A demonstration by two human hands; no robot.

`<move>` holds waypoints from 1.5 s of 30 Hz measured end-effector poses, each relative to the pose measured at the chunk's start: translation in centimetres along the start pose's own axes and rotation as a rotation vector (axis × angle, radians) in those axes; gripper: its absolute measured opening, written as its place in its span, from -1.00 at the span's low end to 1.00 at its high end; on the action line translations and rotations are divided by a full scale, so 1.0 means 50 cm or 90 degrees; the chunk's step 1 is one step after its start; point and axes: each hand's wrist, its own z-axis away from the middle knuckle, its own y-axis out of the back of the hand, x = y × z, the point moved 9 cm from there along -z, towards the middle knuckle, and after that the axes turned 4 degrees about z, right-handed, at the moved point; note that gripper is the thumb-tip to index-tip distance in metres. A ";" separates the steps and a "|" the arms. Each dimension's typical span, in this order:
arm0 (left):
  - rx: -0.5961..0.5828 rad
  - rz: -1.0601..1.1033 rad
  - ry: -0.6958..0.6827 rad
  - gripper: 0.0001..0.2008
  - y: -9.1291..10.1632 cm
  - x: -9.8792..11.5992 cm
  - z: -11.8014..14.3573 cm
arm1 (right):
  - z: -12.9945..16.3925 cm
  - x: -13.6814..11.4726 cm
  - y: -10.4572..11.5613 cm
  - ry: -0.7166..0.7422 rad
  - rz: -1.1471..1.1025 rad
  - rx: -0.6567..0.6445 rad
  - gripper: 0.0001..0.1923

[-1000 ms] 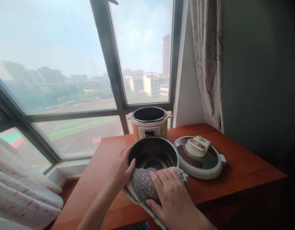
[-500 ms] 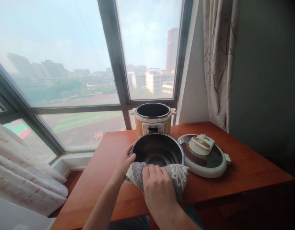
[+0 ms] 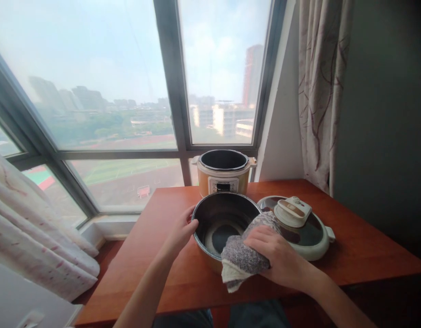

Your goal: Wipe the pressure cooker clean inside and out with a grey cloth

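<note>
A dark inner pot [image 3: 210,255] is tipped toward me over the wooden table. My left hand [image 3: 183,232] grips its left rim, thumb over the edge and the other fingers mostly hidden behind the wall. In my right hand [image 3: 273,250] is a bunched grey-and-white cloth [image 3: 246,257], pressed over the pot's right front rim. The fingers are closed around the cloth, which hangs down outside the pot. Behind the pot stands the pressure cooker base [image 3: 224,175], its top uncovered. To the right lies the cooker lid [image 3: 299,228], handle up.
The wooden table [image 3: 142,246] has its near edge just in front of my legs. A wide window [image 3: 114,91] rises behind it. Patterned curtains hang at the left [image 3: 36,241] and at the right [image 3: 319,100].
My right hand has moved the cloth from the pot's front rim round to its right side. The left hand keeps its grip on the rim. The view has shifted slightly left.
</note>
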 end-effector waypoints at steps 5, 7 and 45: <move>0.109 0.057 -0.017 -0.52 0.016 -0.041 0.013 | 0.003 0.010 0.006 -0.103 -0.019 0.073 -0.61; 0.174 0.040 -0.027 -0.50 0.028 -0.053 0.023 | 0.000 0.000 -0.002 -0.144 -0.003 0.079 -0.60; -0.108 -0.276 -0.312 -0.46 0.001 0.062 0.048 | -0.011 0.021 0.020 -0.012 0.013 0.012 -0.66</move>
